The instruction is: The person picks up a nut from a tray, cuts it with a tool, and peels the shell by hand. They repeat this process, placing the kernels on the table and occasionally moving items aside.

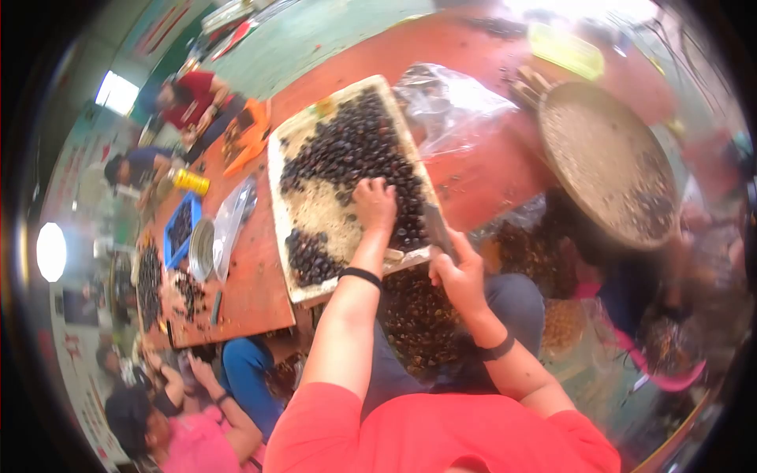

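A shallow white tray on the red table holds many small dark round nuts. My left hand reaches over the middle of the tray, its fingers bent down at the edge of the nuts; whether it pinches one cannot be made out. At the tray's right edge my right hand grips a knife, its blade pointing up and away from me. A small pale block lies at the tray's near edge, between my hands.
Right of the tray lie a clear plastic bag and a large round sieve. Left are a blue basket, a metal bowl and a yellow can. Several people sit at left. A pile of brown pieces is below the tray.
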Available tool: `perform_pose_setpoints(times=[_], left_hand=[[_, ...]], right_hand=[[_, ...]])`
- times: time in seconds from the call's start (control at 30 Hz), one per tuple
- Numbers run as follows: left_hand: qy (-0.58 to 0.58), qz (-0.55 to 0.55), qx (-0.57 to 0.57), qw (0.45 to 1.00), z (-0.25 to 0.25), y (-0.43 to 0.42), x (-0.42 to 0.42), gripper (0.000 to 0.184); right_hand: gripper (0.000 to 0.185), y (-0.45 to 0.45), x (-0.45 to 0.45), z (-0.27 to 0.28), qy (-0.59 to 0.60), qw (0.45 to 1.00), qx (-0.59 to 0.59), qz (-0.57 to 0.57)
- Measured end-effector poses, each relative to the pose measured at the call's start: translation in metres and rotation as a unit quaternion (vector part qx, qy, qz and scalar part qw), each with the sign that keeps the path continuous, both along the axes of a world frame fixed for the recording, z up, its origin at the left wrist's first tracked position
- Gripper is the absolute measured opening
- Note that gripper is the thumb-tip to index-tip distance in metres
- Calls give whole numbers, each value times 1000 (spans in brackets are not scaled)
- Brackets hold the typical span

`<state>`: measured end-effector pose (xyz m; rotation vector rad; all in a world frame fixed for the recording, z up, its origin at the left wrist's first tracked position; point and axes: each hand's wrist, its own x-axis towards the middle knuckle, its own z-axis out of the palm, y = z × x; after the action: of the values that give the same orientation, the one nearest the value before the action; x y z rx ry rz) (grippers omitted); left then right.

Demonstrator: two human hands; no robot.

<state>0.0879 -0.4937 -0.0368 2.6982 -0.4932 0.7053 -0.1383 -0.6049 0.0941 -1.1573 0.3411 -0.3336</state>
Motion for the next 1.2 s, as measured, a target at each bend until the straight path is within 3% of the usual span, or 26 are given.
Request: perform_pose_setpoints(times=[0.2, 0.43, 0.5, 0.77, 0.83, 0.9, 0.97, 1.03, 1.13, 1.17, 1.2], left_hand=[[6, -1, -17, 1000, 4, 0, -6, 26], [68, 9, -6, 998, 11, -6, -16, 34], [52, -13, -72, 996, 9, -5, -14, 34], [108, -70, -160, 979, 9, 4, -3, 18], [150, -3, -218, 964, 0, 6, 5, 12], [92, -40, -199, 975, -14, 12, 22, 9], [81, -53, -253, 963, -29, 19, 40, 12], [290, 15, -422, 859, -3, 24, 39, 17], [386, 60, -619, 682, 19, 41, 34, 19], [387, 60, -617, 683, 23, 49, 35, 19], [408, 33, -742, 531, 21, 62, 39, 17]], right_hand=[[37, 0, -2, -2, -11, 1000, -7, 28], [37, 7, -2, 6, -2, 1000, -11, 25], [37, 8, -2, 1, -8, 999, -17, 27], [38, 6, 0, -3, -23, 999, -25, 10], [39, 7, 4, -2, -30, 999, -22, -4], [39, 8, 2, -1, -23, 998, -50, -11], [38, 3, 0, 0, -12, 998, -53, -21], [36, -1, 0, -4, -25, 998, -46, -24], [35, -5, -1, 1, -28, 999, -15, -23], [35, -5, -1, 1, -37, 999, -4, -21], [35, -5, -2, 2, -37, 999, -1, -21]])
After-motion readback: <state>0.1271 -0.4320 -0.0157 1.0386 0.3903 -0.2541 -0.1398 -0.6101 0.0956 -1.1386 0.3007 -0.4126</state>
